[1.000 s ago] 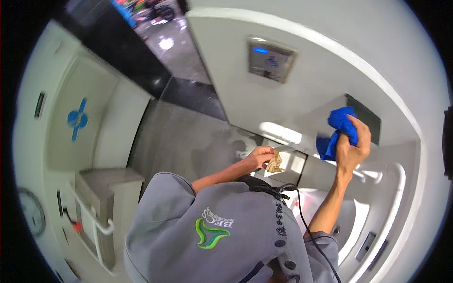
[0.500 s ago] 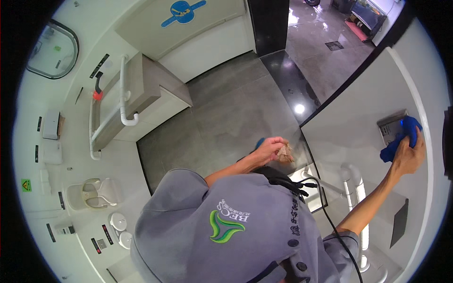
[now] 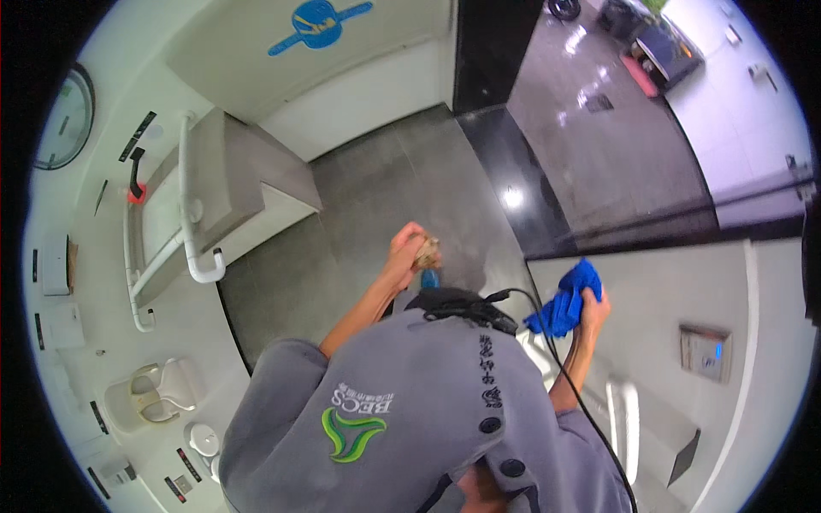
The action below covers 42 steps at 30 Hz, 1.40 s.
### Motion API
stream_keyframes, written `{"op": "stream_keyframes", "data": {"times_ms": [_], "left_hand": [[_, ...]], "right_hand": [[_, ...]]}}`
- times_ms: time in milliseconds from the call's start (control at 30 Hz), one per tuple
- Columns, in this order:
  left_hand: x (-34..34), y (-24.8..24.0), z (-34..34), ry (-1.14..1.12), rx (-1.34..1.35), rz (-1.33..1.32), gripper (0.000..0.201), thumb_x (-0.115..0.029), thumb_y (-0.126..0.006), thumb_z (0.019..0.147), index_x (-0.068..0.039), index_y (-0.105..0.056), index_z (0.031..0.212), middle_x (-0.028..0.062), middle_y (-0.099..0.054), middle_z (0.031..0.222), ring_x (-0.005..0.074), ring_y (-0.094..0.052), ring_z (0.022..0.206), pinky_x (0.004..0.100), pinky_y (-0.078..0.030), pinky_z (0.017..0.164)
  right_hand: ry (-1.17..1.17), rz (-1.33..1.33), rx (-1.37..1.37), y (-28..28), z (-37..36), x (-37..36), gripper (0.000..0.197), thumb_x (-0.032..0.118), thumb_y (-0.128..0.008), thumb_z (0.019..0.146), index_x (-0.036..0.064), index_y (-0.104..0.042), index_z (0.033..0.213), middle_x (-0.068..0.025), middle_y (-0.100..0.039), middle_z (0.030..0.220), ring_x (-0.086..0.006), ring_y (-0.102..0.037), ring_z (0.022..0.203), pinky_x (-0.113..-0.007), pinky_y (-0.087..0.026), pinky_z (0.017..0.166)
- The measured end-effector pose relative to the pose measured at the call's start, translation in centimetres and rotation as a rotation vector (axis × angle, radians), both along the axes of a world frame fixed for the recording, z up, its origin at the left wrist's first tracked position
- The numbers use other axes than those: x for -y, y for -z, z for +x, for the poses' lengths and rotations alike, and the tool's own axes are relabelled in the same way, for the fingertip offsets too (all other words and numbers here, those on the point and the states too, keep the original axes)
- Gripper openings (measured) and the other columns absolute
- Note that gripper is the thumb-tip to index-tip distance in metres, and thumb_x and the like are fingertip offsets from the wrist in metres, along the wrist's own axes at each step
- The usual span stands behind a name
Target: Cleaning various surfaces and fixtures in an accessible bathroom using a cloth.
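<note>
My left hand [image 3: 409, 254] is closed round a crumpled brownish wad [image 3: 428, 253], perhaps paper; its exact kind does not show. It hangs over the grey floor in front of my body. A bunched blue cloth [image 3: 570, 299] is in my right hand [image 3: 593, 309], whose fingers wrap its right side. That hand is beside the pale wall panel at my right, apart from the metal wall plate [image 3: 705, 352] with a small blue light farther right.
A white grab rail [image 3: 187, 209] stands by a grey counter [image 3: 235, 171] at left. White rails [image 3: 629, 427] rise at lower right. Beyond a dark threshold [image 3: 522, 184] lies wet-looking floor. A black cable [image 3: 558, 376] runs down my front.
My right hand has come away from the metal wall plate, bringing the blue cloth left toward my body. My left hand sits farther left with its wad. The whole view has shifted.
</note>
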<state>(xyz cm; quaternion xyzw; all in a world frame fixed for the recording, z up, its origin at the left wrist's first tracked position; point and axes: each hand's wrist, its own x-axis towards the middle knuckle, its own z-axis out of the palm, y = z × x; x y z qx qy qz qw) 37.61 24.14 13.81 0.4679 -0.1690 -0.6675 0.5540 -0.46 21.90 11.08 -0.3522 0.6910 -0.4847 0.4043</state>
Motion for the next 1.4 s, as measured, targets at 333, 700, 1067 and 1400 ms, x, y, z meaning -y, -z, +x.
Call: {"op": "stream_keyframes", "data": {"times_ms": [333, 700, 1067, 1400], "left_hand": [[12.4, -3.0, 14.0, -0.428, 0.164, -0.193, 0.008, -0.006, -0.042, 0.088, -0.010, -0.040, 0.081, 0.0027, -0.048, 0.068, 0.0090, -0.046, 0.054, 0.0196, -0.033, 0.041], [25.3, -19.4, 28.5, -0.813, 1.008, -0.269, 0.036, -0.020, -0.057, 0.084, -0.007, -0.043, 0.115, 0.0002, -0.051, 0.060, 0.0058, -0.039, 0.042, 0.0215, -0.030, 0.036], [38.1, -25.1, 44.7, -0.399, 1.632, -0.155, 0.069, -0.019, -0.062, 0.073, -0.005, -0.031, 0.133, 0.0133, -0.059, 0.061, 0.0220, -0.055, 0.046, 0.0336, -0.046, 0.047], [38.6, -14.8, 41.0, -0.555, 1.279, -0.318, 0.061, -0.018, -0.059, 0.079, -0.003, -0.033, 0.132, 0.0018, -0.043, 0.052, 0.0114, -0.041, 0.046, 0.0280, -0.038, 0.047]], "right_hand": [[-0.067, -0.007, 0.097, 1.7, 4.7, 12.6, 0.036, -0.004, -0.049, 0.063, -0.0043, -0.062, 0.097, -0.0052, -0.061, 0.081, -0.0126, -0.056, 0.066, -0.025, -0.046, 0.064], [-0.414, -0.062, 0.029, 1.9, 14.0, 34.1, 0.037, -0.004, -0.051, 0.062, -0.0054, -0.061, 0.098, -0.0058, -0.062, 0.079, -0.0118, -0.056, 0.065, -0.024, -0.046, 0.063], [-0.246, -0.012, 0.021, 1.3, 21.1, 38.3, 0.030, 0.002, -0.052, 0.065, -0.0023, -0.064, 0.092, -0.0010, -0.058, 0.076, -0.0105, -0.051, 0.064, -0.024, -0.043, 0.060], [-0.164, -0.785, -0.314, -21.8, 35.1, 60.7, 0.027, 0.014, -0.061, 0.075, -0.0019, -0.062, 0.097, -0.0068, -0.063, 0.088, -0.0125, -0.055, 0.079, -0.026, -0.043, 0.075]]}}
